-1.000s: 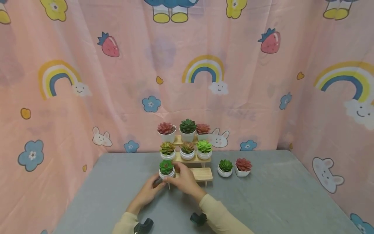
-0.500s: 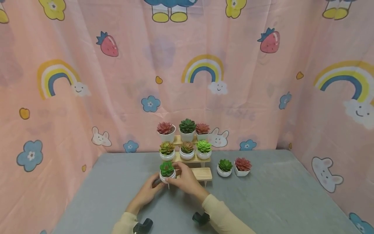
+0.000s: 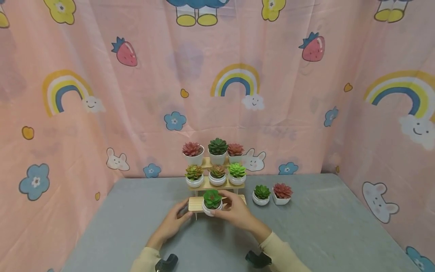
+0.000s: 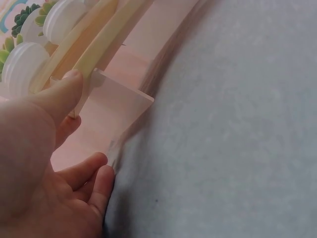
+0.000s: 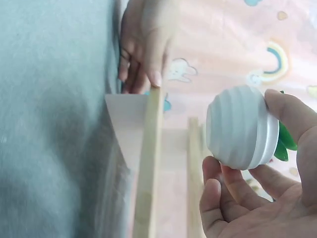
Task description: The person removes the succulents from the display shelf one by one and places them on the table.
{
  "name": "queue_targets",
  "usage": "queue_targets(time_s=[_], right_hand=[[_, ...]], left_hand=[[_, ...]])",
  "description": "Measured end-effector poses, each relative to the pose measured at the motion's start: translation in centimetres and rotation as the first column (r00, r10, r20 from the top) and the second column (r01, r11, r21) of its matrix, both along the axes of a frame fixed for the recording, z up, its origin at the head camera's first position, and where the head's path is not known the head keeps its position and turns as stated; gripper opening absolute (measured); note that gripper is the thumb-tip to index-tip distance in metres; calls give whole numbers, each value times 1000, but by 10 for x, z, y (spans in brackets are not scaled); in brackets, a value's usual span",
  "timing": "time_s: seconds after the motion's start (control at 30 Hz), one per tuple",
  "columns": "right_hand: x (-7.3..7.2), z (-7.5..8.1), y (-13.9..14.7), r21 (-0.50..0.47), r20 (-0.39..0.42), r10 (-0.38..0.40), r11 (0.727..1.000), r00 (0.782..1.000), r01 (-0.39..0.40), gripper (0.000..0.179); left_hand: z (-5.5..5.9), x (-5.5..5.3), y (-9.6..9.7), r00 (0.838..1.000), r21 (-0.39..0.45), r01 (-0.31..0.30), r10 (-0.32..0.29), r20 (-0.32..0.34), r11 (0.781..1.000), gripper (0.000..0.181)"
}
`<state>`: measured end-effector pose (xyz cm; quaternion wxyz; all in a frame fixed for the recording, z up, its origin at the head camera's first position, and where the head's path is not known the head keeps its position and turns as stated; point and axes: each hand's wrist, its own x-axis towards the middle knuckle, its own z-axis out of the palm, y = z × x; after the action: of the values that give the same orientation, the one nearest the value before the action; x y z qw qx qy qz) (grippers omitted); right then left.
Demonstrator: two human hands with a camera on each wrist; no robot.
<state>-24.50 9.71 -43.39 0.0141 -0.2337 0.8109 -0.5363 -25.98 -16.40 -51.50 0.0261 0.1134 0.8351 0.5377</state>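
Note:
My right hand (image 3: 241,214) holds a white ribbed pot with a green succulent (image 3: 212,199), thumb on one side and fingers on the other. In the right wrist view the pot (image 5: 237,130) is off the boards, held apart from the bottom one. My left hand (image 3: 171,223) grips the left end of the tiered wooden plant stand (image 3: 195,204) at its lowest board. The left wrist view has that thumb at the board (image 4: 106,49), with fingers by the translucent side panel (image 4: 111,106). Several potted succulents fill the upper two tiers, among them a bright green one (image 3: 237,172).
Right of the stand, a green succulent (image 3: 261,194) in a round pot and a red succulent (image 3: 282,193) in a square pot stand on the grey tabletop (image 3: 319,230). A pink patterned curtain (image 3: 292,113) hangs behind the table.
My right hand has carried the green potted succulent from the left end of the bottom board rightward, to in front of its middle. My left hand stays at the stand's left end.

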Motion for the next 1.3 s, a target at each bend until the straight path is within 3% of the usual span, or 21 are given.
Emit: queue_targets(time_s=[0.2,0.73,1.3], right_hand=[[7,5,18,-33,-17,24,999,1000,-24,54],[14,20,54,16,-111,-111,993,988,114,54],[8,19,101,26,-155,-229,971,961,236,56]], left_hand=[[-1,-1,-1,1000,-20,9,-9,-2,1000,63],[1,1,1,1000,-16,-18,18,20,1000,61],[-1,0,0,1000,-27,-8,8,15,1000,64]])
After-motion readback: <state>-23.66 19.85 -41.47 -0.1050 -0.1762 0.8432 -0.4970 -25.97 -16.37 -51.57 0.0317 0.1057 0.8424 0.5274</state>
